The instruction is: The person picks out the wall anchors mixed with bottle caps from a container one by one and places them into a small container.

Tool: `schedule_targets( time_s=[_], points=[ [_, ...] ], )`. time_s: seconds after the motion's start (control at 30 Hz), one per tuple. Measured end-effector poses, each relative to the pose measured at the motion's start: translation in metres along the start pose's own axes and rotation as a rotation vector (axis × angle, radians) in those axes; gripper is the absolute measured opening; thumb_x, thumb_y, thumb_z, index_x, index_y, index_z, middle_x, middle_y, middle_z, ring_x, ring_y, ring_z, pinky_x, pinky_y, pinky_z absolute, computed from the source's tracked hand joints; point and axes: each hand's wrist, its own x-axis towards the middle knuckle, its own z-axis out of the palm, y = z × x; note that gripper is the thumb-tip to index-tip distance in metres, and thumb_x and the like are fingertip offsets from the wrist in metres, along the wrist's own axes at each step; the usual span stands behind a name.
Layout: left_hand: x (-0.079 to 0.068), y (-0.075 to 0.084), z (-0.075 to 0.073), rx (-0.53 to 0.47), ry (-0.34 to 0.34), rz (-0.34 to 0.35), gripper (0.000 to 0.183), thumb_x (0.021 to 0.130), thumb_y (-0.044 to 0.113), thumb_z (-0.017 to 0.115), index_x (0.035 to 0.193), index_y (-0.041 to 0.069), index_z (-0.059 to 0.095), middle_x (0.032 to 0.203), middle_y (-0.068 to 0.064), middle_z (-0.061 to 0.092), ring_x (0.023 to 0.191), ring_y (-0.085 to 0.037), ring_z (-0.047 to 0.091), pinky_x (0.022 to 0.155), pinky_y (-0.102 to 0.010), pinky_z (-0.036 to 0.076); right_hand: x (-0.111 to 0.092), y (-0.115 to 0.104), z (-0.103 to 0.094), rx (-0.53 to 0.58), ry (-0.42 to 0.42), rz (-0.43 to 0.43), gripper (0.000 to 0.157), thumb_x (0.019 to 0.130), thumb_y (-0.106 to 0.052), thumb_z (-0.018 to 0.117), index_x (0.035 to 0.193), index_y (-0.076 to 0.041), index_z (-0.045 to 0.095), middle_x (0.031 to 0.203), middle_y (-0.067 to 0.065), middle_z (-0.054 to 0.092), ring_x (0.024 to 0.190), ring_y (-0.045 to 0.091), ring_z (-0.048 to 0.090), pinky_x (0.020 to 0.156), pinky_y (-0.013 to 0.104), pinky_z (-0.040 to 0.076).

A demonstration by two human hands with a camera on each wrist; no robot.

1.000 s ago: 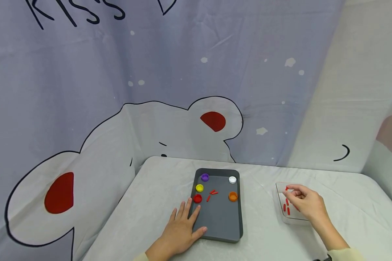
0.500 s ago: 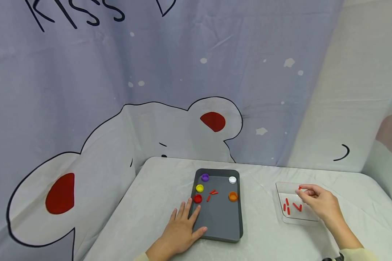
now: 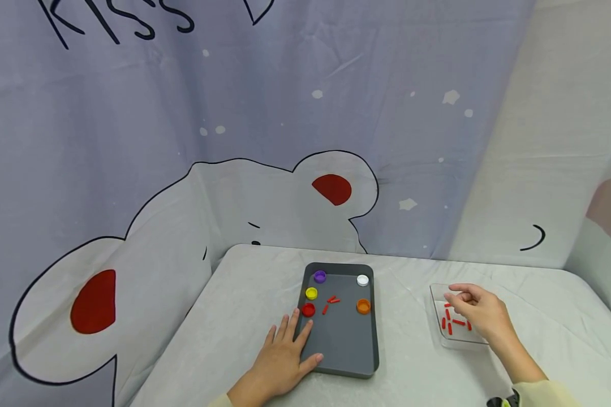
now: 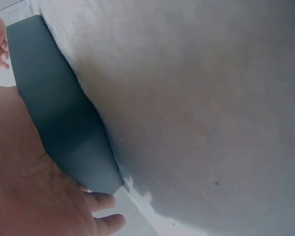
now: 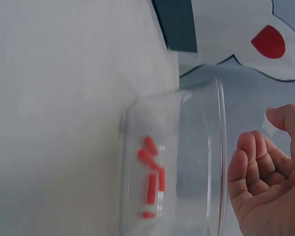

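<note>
My left hand (image 3: 280,362) lies with fingers spread on the left edge of the grey tray (image 3: 343,350); the left wrist view shows its palm against the tray's side wall (image 4: 59,98). Above the clear plastic box (image 3: 435,297) hovers my right hand (image 3: 481,311), its fingers loosely bent. Nothing shows between thumb and fingers in the right wrist view. Short red sticks (image 5: 151,188) lie scattered on the box floor; one red stick (image 3: 447,305) is just below the fingertips. The hand covers part of the box.
Inside the tray are a purple cap (image 3: 319,276), a yellow cap (image 3: 312,293), a red cap (image 3: 308,310), a white cap (image 3: 362,280) and an orange cap (image 3: 364,306). Small red sticks (image 3: 325,309) lie between them. A printed curtain (image 3: 285,113) hangs behind the white-covered table (image 3: 402,339).
My right hand moved right with a red stick, then back left, and has let that stick go into the box. Sticks at the box's right shifted slightly. My left hand stayed still.
</note>
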Motion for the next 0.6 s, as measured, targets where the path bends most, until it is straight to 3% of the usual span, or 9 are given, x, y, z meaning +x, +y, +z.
schedule_targets(
  time_s=[0.17, 0.6],
  points=[
    [-0.001, 0.001, 0.0, -0.004, -0.002, -0.002, 0.081, 0.098, 0.073, 0.034, 0.159, 0.019, 0.036, 0.168, -0.016, 0.016, 0.152, -0.044, 0.021, 0.115, -0.067, 0.023, 0.005, -0.019, 0.017, 0.051, -0.045, -0.008, 0.049, 0.094, -0.042, 0.072, 0.126, -0.006, 0.068, 0.087, -0.002, 0.069, 0.066, 0.007, 0.058, 0.056, 0.026, 0.047],
    [-0.001, -0.001, 0.001, -0.004, 0.016, 0.004, 0.08, 0.099, 0.071, 0.036, 0.158, 0.018, 0.038, 0.168, -0.018, 0.017, 0.151, -0.045, 0.022, 0.114, -0.067, 0.023, 0.017, -0.063, 0.062, 0.1, -0.081, -0.108, 0.041, 0.092, -0.033, 0.076, 0.121, -0.005, 0.071, 0.085, -0.001, 0.068, 0.074, 0.008, 0.062, 0.064, 0.024, 0.048]
  ],
)
